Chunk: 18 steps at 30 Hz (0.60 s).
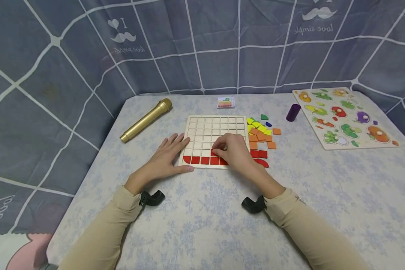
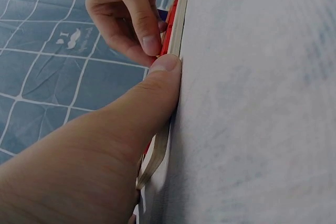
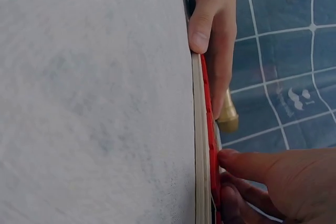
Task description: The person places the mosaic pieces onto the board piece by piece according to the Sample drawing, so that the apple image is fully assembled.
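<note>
A wooden grid board (image 1: 198, 140) lies on the table, its bottom row lined with red tiles (image 1: 205, 161). The corner piece at its lower left is rounded. My left hand (image 1: 167, 157) rests along the board's left edge with fingers spread, its thumb touching the front edge. Over the second row from the front, my right hand (image 1: 234, 150) pinches a red tile (image 1: 213, 153) between thumb and fingers. That hand covers part of the grid's right side. In the right wrist view, the right fingertips (image 3: 229, 157) are low against the board's red pieces.
Right of the board lie loose orange tiles (image 1: 261, 137), yellow tiles (image 1: 257, 125), red tiles (image 1: 263, 154), a green piece (image 1: 264, 117) and a blue piece (image 1: 268, 124). A pattern card (image 1: 225, 102), gold microphone (image 1: 146, 120), purple cylinder (image 1: 293, 113) and vegetable puzzle board (image 1: 344, 120) stand around.
</note>
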### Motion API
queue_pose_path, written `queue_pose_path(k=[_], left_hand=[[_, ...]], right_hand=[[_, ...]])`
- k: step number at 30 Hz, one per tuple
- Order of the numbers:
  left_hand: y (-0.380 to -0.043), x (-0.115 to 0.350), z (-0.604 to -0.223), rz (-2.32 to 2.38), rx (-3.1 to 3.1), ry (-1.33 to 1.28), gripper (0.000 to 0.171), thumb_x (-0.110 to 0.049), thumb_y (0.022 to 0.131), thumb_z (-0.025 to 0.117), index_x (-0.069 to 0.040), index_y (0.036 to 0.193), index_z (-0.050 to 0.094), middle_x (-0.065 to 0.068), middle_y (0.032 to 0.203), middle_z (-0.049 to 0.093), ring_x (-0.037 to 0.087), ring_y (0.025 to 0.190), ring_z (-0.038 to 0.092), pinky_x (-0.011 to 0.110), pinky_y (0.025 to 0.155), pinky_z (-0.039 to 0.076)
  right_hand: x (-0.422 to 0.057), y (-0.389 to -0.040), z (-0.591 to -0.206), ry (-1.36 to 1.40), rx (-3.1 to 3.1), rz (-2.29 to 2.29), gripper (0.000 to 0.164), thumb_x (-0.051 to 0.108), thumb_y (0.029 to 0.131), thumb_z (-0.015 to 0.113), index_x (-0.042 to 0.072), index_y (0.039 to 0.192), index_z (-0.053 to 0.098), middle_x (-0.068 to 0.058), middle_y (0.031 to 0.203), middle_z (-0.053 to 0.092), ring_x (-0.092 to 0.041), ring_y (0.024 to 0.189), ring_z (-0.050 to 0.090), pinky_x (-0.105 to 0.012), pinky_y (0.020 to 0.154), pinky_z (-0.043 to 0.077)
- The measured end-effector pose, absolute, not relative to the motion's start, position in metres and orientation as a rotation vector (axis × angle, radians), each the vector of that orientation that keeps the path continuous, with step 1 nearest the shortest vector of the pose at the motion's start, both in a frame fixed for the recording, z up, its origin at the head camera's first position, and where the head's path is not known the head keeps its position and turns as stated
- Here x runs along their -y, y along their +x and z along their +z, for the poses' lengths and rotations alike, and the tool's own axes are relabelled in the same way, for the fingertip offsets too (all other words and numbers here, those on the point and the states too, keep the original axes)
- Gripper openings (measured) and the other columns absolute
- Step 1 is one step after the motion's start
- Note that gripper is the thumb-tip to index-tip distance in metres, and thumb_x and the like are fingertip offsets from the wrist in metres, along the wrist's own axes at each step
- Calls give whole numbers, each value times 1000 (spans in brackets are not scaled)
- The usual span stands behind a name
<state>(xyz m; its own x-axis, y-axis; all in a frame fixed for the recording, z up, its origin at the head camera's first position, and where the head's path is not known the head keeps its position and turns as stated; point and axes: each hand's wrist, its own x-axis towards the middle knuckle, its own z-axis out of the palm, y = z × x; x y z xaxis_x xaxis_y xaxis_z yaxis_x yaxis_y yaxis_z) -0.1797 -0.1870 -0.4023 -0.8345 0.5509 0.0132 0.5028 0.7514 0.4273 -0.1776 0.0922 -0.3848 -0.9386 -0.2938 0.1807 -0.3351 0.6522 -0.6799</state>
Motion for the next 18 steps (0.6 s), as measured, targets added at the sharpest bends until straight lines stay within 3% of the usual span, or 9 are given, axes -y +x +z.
queue_pose_path(k=[12, 18], left_hand=[[-178, 184, -399, 642, -2830, 849, 102, -53, 92, 77, -13, 169, 24, 15, 177, 14, 37, 165, 3, 57, 133, 0], [-177, 185, -399, 640, -2832, 852, 102, -52, 91, 78, -12, 169, 25, 16, 177, 14, 38, 165, 4, 58, 133, -1]], right_hand=[[-112, -174, -377, 610, 2805, 1080, 11, 11, 95, 80, 7, 104, 83, -7, 100, 77, -23, 91, 64, -35, 79, 51], [-139, -172, -374, 560, 2846, 1111, 10, 7, 96, 77, 5, 105, 82, -8, 100, 78, -24, 88, 67, -35, 78, 55]])
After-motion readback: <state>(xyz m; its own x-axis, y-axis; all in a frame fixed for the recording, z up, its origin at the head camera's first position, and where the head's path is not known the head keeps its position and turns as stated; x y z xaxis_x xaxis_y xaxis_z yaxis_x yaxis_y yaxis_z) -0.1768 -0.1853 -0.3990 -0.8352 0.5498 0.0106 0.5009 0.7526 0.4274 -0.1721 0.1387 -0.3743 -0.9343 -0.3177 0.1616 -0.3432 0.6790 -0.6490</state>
